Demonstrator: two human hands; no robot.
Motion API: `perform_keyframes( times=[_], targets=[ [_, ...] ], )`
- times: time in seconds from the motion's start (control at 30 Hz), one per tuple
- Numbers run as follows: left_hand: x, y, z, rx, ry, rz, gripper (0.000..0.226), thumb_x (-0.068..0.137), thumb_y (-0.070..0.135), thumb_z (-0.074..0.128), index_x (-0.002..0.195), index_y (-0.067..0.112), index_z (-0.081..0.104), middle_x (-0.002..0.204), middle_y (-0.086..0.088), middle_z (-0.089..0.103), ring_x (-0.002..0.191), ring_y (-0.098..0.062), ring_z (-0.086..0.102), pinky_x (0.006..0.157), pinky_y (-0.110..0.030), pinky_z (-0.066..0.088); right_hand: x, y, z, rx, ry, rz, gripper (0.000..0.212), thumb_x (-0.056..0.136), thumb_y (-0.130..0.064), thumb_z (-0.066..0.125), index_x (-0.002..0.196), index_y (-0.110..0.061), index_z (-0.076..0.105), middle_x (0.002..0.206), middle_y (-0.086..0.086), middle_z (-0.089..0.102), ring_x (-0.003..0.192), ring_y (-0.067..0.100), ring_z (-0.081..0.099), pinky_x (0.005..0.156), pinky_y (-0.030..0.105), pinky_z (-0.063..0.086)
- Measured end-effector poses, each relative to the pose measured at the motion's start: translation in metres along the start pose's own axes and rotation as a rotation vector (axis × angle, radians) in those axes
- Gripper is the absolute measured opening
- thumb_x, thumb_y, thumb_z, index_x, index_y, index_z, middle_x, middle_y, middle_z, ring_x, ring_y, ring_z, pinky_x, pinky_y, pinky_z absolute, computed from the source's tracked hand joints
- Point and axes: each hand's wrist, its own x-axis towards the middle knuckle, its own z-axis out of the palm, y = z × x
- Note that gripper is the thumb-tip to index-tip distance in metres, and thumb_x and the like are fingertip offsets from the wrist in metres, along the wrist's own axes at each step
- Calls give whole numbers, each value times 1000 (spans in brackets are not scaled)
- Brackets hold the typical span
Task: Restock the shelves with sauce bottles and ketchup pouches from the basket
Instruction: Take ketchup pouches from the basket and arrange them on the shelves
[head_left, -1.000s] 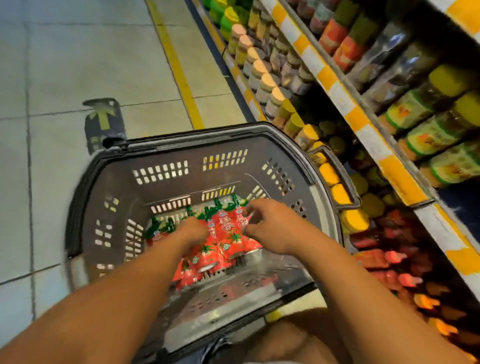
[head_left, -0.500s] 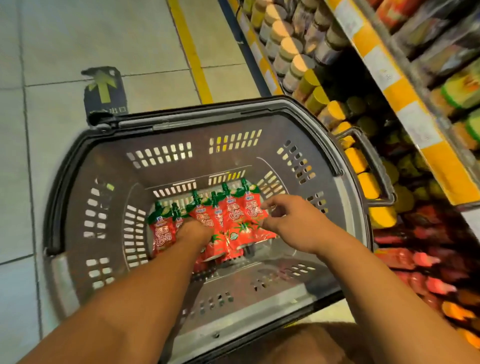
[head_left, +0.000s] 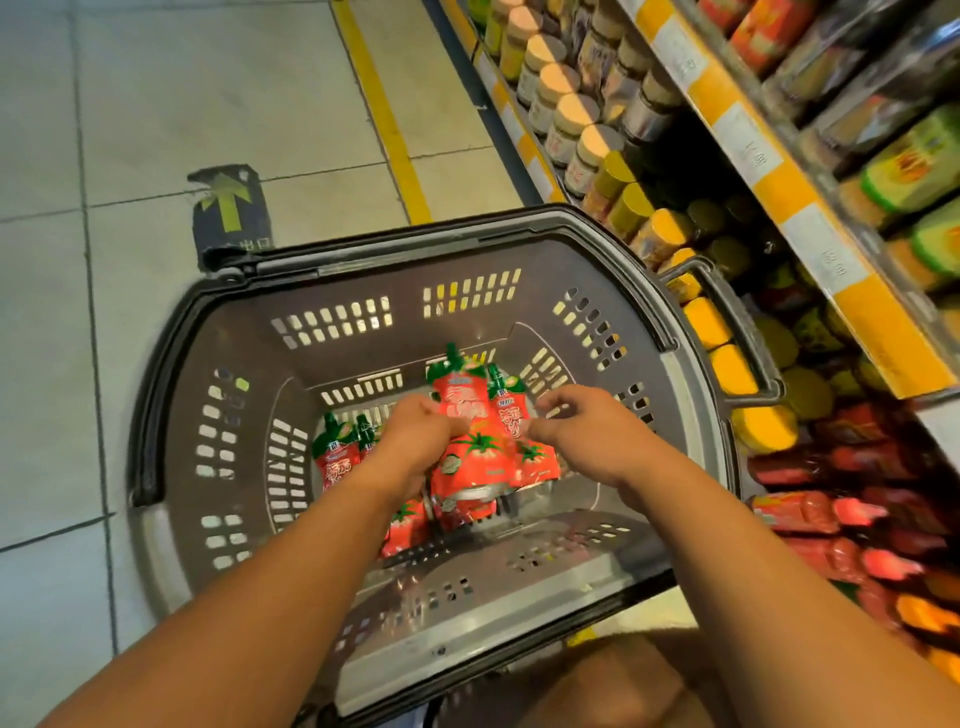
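Note:
A dark grey plastic basket (head_left: 363, 322) sits on the floor beside the shelves. Inside it lie several red ketchup pouches (head_left: 470, 462) with green caps. My left hand (head_left: 421, 441) grips a bunch of pouches, lifted a little off the basket floor. My right hand (head_left: 587, 436) pinches the right side of the same bunch, fingers curled. Two more pouches (head_left: 337, 457) lie at the left of the basket bottom.
Shelves (head_left: 810, 228) run along the right with yellow-and-white price rails, jars with tan and yellow lids (head_left: 587, 124), and red sauce bottles (head_left: 841, 514) on the lowest level. Tiled floor with a yellow line (head_left: 384, 114) and an arrow sticker (head_left: 228, 208) lies to the left.
Both hands have gathered the pouches into a bunch and raised it; the right hand has closed in on the bunch. The camera has tilted further down.

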Motion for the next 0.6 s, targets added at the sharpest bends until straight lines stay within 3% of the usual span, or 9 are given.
perform_keyframes(
  times=[0.07,0.13,0.2,0.27,0.33,0.4,0.5,0.6],
  targets=[
    [-29,18,10,-141,-194,31,29,83,1,80,103,9,60,103,-24,75,85,-37,75,81,-50,60,1,-1,2,102,6,44,40,91,-40,75,123,-19,63,107,2,67,72,16,60,68,31,49],
    [-51,25,20,-223,-359,79,33,78,2,83,105,9,67,111,-29,73,95,-41,73,92,-56,56,2,-1,4,246,0,58,28,92,-37,74,114,-20,68,102,3,77,82,24,74,83,45,61],
    [-62,26,22,-247,-472,113,28,76,9,82,102,13,72,109,-25,74,98,-36,71,96,-56,55,2,0,2,317,35,31,16,90,-28,75,103,-19,74,95,5,80,89,29,77,92,55,60],
    [-61,30,16,-154,-497,154,22,86,19,78,107,13,74,111,-15,76,101,-31,73,93,-56,57,1,1,-4,328,89,22,12,88,-21,78,99,-18,74,93,6,80,89,30,77,92,56,60],
    [-46,27,3,-40,-323,187,15,96,21,70,105,11,76,109,-13,76,97,-28,72,88,-53,59,-1,1,-10,264,143,9,13,87,-19,79,98,-17,74,93,4,79,88,28,76,91,50,60],
    [-18,11,-21,120,22,155,12,99,17,65,100,11,75,101,-14,75,90,-27,69,81,-44,60,-4,-1,-16,181,187,-4,15,87,-21,80,98,-16,72,95,3,77,89,26,73,87,41,58],
    [27,-40,-69,414,431,-113,16,96,18,60,98,5,70,100,-20,72,93,-35,69,82,-41,59,-9,-2,-22,191,202,-36,11,89,-21,78,95,-18,70,96,2,75,84,21,71,72,31,52],
    [52,-83,-93,751,317,-335,26,94,16,67,111,-4,71,97,-18,73,87,-30,71,81,-34,59,-11,-2,-23,198,189,-58,10,90,-20,78,97,-20,71,92,-3,74,77,11,67,62,23,47]
  ],
)
